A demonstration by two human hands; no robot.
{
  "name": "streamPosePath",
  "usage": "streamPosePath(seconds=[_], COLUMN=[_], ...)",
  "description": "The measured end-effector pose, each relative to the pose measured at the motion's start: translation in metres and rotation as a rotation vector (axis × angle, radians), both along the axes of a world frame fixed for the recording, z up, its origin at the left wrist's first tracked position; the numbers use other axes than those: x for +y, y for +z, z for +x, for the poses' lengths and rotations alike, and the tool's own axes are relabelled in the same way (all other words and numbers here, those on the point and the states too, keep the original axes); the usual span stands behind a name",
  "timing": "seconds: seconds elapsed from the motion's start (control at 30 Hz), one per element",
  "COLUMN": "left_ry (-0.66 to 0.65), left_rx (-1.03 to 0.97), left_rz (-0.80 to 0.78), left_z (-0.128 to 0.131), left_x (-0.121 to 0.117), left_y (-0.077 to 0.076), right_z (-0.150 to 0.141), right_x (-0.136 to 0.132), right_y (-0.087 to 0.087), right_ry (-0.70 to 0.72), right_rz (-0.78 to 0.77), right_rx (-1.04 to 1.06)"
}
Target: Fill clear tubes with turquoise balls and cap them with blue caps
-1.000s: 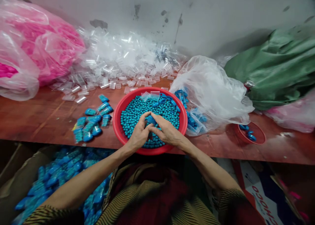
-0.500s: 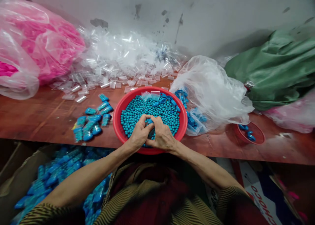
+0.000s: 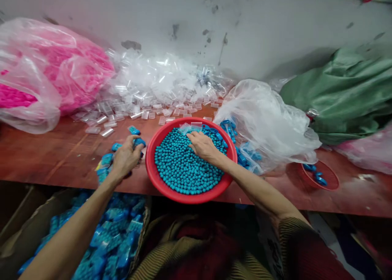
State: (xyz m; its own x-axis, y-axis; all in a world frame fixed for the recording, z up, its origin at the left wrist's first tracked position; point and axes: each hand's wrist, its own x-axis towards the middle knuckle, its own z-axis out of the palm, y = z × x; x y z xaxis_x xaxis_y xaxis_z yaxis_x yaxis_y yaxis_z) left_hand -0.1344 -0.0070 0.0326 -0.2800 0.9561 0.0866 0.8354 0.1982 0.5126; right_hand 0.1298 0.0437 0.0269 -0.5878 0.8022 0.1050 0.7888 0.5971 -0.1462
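While round teal beads (image 3: 183,165) are lying in a red plastic bowl (image 3: 150,175), the right hand (image 3: 203,146) is hanging curved over them near clear flat pieces (image 3: 196,126), the left hand (image 3: 125,159) is partly hiding shiny blue packets (image 3: 106,160), any grip being impossible to tell, and the left edge is cropping a crinkled pink-filled bag (image 3: 58,71).

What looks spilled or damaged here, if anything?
The grey wall has dark blotches, like stains or chipped paint. Clear plastic sleeves lie strewn across the table beyond the red basin, which looks untidy, though I cannot tell whether they spilled.
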Motion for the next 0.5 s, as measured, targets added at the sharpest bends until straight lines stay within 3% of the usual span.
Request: streamPosePath(seconds=[0.13,0.3,0.4,0.5], left_ry=[0.096,0.003,-0.125,-0.231], left_rx=[0.183,0.256,0.065,-0.222], left_rz=[-0.067,0.181,0.316,0.273], left_z=[-0.022,-0.009,0.017,0.051], left_x=[0.009,0.004,0.001,0.001], left_y=[-0.016,-0.024,-0.017,-0.010], right_z=[-0.025,-0.041,-0.039,-0.036], right_x=[0.043,0.063,0.055,0.031], right_y=[-0.012,-0.016,-0.008,-0.005], right_ry=[-0.005,0.001,-0.003,-0.006], right_rz=[0.122,0.135,0.081,-0.095], right_rx=[-0.131,-0.156,0.039,0.482])
